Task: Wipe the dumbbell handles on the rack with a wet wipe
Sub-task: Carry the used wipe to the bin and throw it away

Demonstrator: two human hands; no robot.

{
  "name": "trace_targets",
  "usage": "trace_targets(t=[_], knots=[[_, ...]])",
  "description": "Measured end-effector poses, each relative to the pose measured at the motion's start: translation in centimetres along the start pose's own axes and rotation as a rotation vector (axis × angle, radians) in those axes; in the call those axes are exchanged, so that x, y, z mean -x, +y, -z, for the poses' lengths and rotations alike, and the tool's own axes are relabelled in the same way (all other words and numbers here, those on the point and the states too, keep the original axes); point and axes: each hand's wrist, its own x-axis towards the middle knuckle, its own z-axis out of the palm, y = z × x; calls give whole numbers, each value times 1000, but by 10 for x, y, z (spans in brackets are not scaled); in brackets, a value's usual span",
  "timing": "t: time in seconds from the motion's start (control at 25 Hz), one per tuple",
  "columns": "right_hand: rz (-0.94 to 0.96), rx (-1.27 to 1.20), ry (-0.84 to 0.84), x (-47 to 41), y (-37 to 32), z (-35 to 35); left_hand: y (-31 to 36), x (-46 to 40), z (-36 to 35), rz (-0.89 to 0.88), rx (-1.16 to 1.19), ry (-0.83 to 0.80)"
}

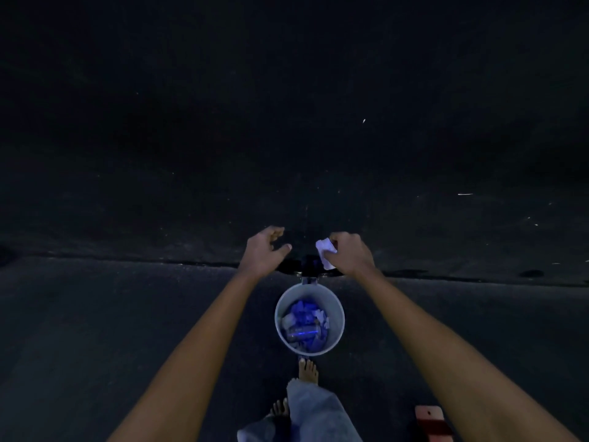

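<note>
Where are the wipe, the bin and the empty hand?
wipe point(325, 254): head view, on its crumpled white middle.
bin point(339, 304): head view, on its grey rim.
left hand point(263, 252): head view, on its back.

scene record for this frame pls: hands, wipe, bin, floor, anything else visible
left hand: empty, fingers loosely curled, held out above the floor
right hand: pinches the wet wipe
bin: round, open, on the floor under the hands, partly filled with crumpled wipes and rubbish
floor: dark, a seam crossing it
feet: bare, beside the bin
dumbbells and rack: not visible
</note>
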Motion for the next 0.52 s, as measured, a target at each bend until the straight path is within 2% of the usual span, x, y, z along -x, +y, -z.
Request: trace_targets(t=[0.36, 0.52], knots=[[-27, 208, -128, -3, 30, -45, -22, 4, -20, 71, -5, -49], [-49, 281, -263, -6, 43, -60, -31, 1, -25, 95, -23, -53]])
